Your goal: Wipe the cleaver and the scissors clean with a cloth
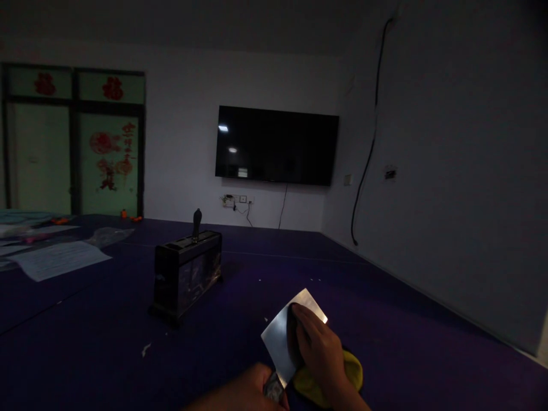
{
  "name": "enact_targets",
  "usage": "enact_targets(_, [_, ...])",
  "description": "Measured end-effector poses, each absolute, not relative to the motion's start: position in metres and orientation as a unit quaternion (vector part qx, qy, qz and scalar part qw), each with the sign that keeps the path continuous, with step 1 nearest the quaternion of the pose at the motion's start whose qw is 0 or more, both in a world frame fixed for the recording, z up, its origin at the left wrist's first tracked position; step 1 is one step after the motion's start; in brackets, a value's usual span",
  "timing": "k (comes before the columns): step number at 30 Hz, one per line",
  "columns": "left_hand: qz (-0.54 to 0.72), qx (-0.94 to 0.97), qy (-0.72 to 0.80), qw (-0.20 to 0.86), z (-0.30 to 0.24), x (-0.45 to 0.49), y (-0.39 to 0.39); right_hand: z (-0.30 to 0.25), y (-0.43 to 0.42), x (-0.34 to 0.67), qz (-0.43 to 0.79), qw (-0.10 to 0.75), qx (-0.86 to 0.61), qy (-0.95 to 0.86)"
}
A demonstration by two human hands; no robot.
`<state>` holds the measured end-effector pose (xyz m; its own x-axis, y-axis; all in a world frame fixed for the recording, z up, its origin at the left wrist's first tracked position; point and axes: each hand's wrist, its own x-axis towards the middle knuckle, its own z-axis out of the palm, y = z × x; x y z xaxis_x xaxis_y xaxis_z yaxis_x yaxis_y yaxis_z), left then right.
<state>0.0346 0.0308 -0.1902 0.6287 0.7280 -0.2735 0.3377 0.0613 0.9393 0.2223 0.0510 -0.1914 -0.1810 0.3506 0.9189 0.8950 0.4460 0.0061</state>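
A broad, shiny cleaver (278,338) is tilted up at the lower middle of the head view. My left hand (252,391) is closed round its handle (274,388), most of which is hidden. My right hand (319,345) lies over the blade, with its fingers together and bent against the metal. Beneath that hand shows a yellow cloth (353,370) with a dark edge; the dark patch under the fingers seems to be part of it. How the fingers grip the cloth is partly hidden.
A black knife block (166,285) stands left of my hands, with a dark handle (197,222) rising from it. Papers (62,260) and clear plastic (109,235) lie at the left on the purple tabletop (240,348). White scraps (145,349) are scattered about. A wall (462,228) borders the right side.
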Motion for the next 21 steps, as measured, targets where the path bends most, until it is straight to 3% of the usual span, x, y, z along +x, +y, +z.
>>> enact_targets(7, [0.169, 0.674, 0.385, 0.607, -0.201, 0.034, 0.037, -0.191, 0.047, 0.217, -0.29, 0.448, -0.395, -0.747])
enact_targets(21, [0.119, 0.68, 0.419, 0.591, -0.187, 0.032, 0.03, -0.191, 0.056, 0.239, -0.31, 0.444, -0.51, -0.668])
